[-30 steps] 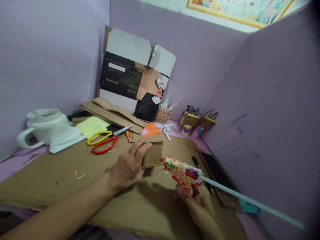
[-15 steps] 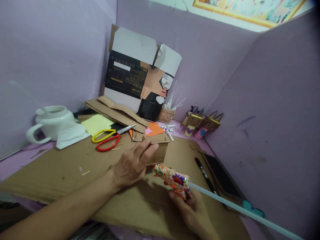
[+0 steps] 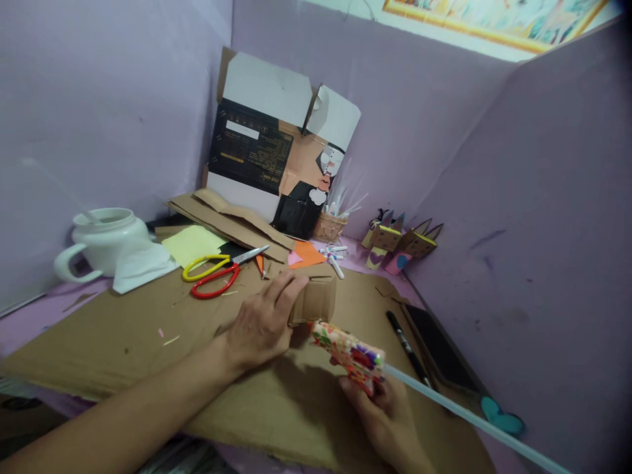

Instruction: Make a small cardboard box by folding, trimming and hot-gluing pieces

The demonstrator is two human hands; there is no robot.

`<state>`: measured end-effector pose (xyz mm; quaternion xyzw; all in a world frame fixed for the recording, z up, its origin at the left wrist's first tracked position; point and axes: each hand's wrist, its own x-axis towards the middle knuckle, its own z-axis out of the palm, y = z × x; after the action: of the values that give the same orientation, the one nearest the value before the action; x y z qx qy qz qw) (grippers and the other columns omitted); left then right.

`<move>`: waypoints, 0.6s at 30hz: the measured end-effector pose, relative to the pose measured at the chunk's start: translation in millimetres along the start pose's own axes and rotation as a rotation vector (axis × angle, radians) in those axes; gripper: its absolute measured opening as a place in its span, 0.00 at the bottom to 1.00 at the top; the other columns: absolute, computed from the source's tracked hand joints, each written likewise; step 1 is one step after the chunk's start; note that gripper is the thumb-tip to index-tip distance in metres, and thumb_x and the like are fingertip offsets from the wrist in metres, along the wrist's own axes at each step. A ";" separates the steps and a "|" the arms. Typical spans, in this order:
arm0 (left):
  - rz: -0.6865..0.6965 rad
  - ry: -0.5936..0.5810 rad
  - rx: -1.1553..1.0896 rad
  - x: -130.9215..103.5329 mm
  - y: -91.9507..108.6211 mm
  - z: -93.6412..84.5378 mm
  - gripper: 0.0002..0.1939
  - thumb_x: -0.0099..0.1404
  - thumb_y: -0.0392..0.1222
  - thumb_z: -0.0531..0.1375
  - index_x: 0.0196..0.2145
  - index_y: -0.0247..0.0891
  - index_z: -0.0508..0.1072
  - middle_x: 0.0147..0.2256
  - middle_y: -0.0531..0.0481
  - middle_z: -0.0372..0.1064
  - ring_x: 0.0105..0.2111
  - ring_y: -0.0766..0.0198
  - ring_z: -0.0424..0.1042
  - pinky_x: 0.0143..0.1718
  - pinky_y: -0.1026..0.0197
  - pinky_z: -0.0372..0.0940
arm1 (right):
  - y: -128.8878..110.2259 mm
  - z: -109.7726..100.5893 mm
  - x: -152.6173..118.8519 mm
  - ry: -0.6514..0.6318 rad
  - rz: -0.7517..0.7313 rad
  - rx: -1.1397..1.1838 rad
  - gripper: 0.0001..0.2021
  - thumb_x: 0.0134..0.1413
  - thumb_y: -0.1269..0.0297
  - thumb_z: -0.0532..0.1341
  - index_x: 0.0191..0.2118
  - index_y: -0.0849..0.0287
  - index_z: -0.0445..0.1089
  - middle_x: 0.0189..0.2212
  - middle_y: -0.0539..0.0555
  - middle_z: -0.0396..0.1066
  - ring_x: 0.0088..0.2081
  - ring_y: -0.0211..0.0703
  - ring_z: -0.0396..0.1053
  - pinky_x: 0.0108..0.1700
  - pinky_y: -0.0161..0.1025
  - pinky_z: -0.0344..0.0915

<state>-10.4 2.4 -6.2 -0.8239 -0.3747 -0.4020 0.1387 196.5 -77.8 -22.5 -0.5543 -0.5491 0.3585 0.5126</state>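
Observation:
My left hand (image 3: 264, 322) is closed on a small folded cardboard piece (image 3: 316, 301), which stands on the large brown cardboard sheet (image 3: 133, 329). In my right hand (image 3: 380, 405) is a flower-patterned glue gun (image 3: 348, 349), its tip close to the lower edge of the cardboard piece. A long translucent glue stick (image 3: 459, 409) sticks out of the back of the gun toward the lower right. Whether the tip touches the cardboard cannot be made out.
Scissors (image 3: 214, 276) with yellow and red handles lie left of my left hand. A white pot (image 3: 111, 240) stands far left. A black marker (image 3: 407, 349) and a dark phone-like slab (image 3: 439, 345) lie right. Cat-like cardboard figures (image 3: 385, 240) stand at the back.
The small cardboard piece has turned, and its curved face shows more. My right hand and the glue gun have shifted slightly right. My left hand has barely moved.

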 end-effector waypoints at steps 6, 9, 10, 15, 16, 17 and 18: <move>-0.205 -0.091 -0.342 6.3 3.2 -4.1 0.35 0.52 0.34 0.61 0.57 0.35 0.53 0.54 0.36 0.60 0.53 0.49 0.64 0.50 0.49 0.66 | -8.4 -13.3 28.7 0.281 -0.029 0.287 0.14 0.37 0.59 0.69 0.32 0.62 0.75 0.17 0.49 0.69 0.14 0.31 0.55 0.16 0.30 0.52; -0.263 -0.146 -0.422 9.9 6.2 -8.2 0.35 0.52 0.36 0.62 0.56 0.35 0.54 0.51 0.36 0.62 0.48 0.50 0.67 0.44 0.50 0.69 | -19.8 -9.7 52.7 0.271 -0.031 0.390 0.16 0.35 0.61 0.70 0.34 0.62 0.74 0.20 0.49 0.70 0.15 0.28 0.51 0.16 0.29 0.46; -0.279 -0.155 -0.436 10.8 6.8 -9.0 0.35 0.51 0.36 0.63 0.56 0.35 0.55 0.51 0.37 0.63 0.47 0.50 0.67 0.43 0.51 0.69 | -22.3 -7.0 59.5 0.255 -0.028 0.377 0.16 0.35 0.62 0.70 0.34 0.62 0.74 0.21 0.49 0.72 0.15 0.28 0.51 0.16 0.29 0.46; -0.362 -0.201 -0.515 11.5 6.8 -8.8 0.36 0.51 0.39 0.64 0.55 0.39 0.55 0.48 0.41 0.63 0.42 0.55 0.69 0.35 0.56 0.70 | -19.1 10.0 74.1 0.227 0.036 0.351 0.14 0.32 0.65 0.72 0.31 0.60 0.75 0.30 0.52 0.77 0.26 0.40 0.68 0.29 0.36 0.64; -0.373 -0.203 -0.524 11.1 6.5 -8.4 0.36 0.50 0.39 0.64 0.55 0.39 0.55 0.48 0.41 0.63 0.41 0.55 0.69 0.35 0.56 0.70 | -16.3 12.5 73.8 0.209 0.045 0.378 0.13 0.32 0.65 0.72 0.30 0.60 0.75 0.29 0.52 0.76 0.30 0.42 0.70 0.34 0.38 0.65; -0.380 -0.201 -0.530 10.6 6.3 -8.0 0.36 0.49 0.39 0.65 0.55 0.39 0.55 0.48 0.42 0.63 0.41 0.55 0.69 0.35 0.56 0.70 | -13.3 14.3 72.9 0.187 0.053 0.405 0.13 0.33 0.65 0.72 0.30 0.60 0.75 0.28 0.51 0.76 0.31 0.44 0.71 0.36 0.39 0.66; -0.388 -0.201 -0.533 10.2 6.1 -7.8 0.37 0.49 0.39 0.65 0.55 0.40 0.56 0.48 0.42 0.63 0.41 0.55 0.68 0.36 0.55 0.70 | -10.5 15.3 71.7 0.166 0.058 0.428 0.12 0.33 0.65 0.72 0.29 0.59 0.74 0.27 0.50 0.76 0.31 0.43 0.71 0.37 0.39 0.66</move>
<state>-6.2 -0.7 7.1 -0.7800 -0.4180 -0.4214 -0.1983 189.3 -6.4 -3.9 -0.4763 -0.4003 0.4346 0.6511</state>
